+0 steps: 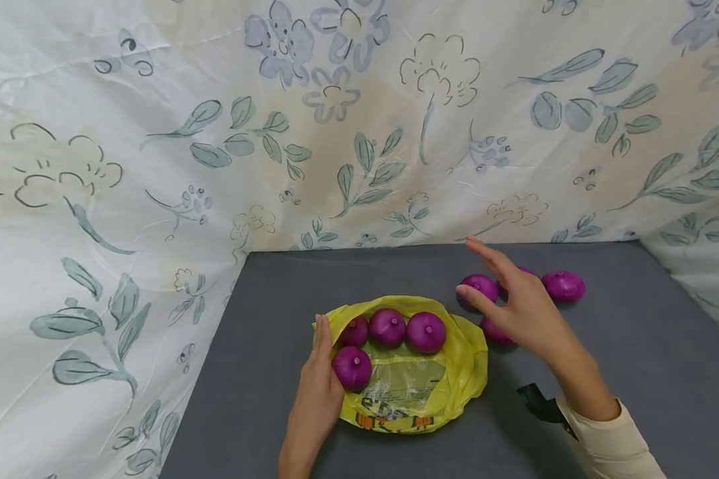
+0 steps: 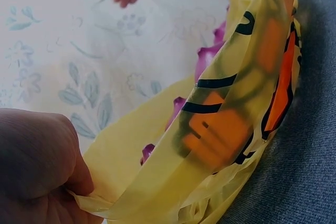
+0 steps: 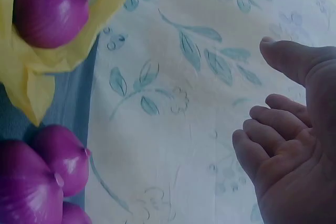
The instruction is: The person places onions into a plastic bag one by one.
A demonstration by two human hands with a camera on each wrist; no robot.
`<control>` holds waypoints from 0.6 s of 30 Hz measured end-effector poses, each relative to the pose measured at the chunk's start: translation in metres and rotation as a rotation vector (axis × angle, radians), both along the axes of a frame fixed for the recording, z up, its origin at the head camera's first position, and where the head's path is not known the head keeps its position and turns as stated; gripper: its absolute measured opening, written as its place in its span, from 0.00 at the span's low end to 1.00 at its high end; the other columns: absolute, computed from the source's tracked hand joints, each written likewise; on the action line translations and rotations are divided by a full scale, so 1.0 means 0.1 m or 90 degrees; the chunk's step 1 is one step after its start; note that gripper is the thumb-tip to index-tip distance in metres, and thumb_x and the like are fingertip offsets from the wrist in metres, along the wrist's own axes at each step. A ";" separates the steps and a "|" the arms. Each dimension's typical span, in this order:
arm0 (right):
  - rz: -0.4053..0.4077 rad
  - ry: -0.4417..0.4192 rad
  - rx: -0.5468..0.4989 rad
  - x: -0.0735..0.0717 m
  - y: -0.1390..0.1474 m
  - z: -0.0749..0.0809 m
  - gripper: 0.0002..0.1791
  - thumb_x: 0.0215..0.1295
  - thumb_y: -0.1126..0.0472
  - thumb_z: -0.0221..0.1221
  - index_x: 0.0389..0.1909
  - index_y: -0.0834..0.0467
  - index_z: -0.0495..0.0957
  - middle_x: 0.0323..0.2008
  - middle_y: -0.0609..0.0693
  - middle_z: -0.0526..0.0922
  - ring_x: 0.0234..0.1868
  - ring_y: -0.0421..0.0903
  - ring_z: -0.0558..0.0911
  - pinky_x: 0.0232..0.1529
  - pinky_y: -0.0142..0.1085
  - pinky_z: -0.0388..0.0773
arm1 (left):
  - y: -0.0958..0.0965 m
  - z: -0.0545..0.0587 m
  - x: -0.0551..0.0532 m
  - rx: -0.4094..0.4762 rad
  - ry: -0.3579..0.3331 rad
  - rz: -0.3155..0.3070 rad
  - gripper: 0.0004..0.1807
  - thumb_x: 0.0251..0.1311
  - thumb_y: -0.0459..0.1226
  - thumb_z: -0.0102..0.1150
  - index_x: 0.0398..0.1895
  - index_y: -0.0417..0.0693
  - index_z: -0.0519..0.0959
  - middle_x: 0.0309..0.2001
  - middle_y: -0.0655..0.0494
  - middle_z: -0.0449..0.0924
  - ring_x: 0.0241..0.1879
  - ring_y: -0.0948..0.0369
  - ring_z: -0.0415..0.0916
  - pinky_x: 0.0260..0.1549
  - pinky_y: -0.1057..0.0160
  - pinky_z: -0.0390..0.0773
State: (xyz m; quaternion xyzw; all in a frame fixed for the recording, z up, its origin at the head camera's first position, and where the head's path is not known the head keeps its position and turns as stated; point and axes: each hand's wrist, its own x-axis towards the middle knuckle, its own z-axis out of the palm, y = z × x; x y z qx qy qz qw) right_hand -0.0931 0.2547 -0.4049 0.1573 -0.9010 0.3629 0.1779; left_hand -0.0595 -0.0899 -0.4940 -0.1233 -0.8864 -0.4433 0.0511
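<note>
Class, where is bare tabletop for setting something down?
Free: grey tabletop left of the left hand, and between the yellow plastic bag and the floral cloth. Crowded: red onions right of the bag, near the right hand.

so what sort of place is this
Possibly a makeshift tabletop recording setup, though nothing beyond it shows. A white floral-printed fabric backdrop hangs behind and beside a flat dark grey fabric-covered surface, where round glossy purple onions lie.

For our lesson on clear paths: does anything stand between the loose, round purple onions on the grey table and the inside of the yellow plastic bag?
Yes: the crumpled right rim of the yellow plastic bag stands between the loose purple onions and its inside. The right hand is above the onions.
</note>
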 end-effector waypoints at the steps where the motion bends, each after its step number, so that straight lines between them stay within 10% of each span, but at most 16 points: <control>1: -0.006 -0.003 -0.004 0.00 0.03 0.00 0.47 0.68 0.57 0.72 0.84 0.40 0.59 0.80 0.47 0.65 0.74 0.61 0.72 0.64 0.64 0.73 | 0.00 0.00 0.00 0.001 -0.002 -0.001 0.45 0.71 0.16 0.41 0.87 0.45 0.41 0.86 0.50 0.38 0.84 0.46 0.41 0.75 0.40 0.56; 18: -0.154 -0.029 -0.031 0.04 0.45 -0.03 0.50 0.70 0.51 0.70 0.86 0.42 0.53 0.83 0.49 0.57 0.74 0.72 0.68 0.60 0.73 0.69 | -0.02 0.02 0.00 -0.005 -0.008 0.007 0.45 0.70 0.16 0.42 0.87 0.42 0.42 0.86 0.47 0.39 0.83 0.45 0.43 0.75 0.40 0.55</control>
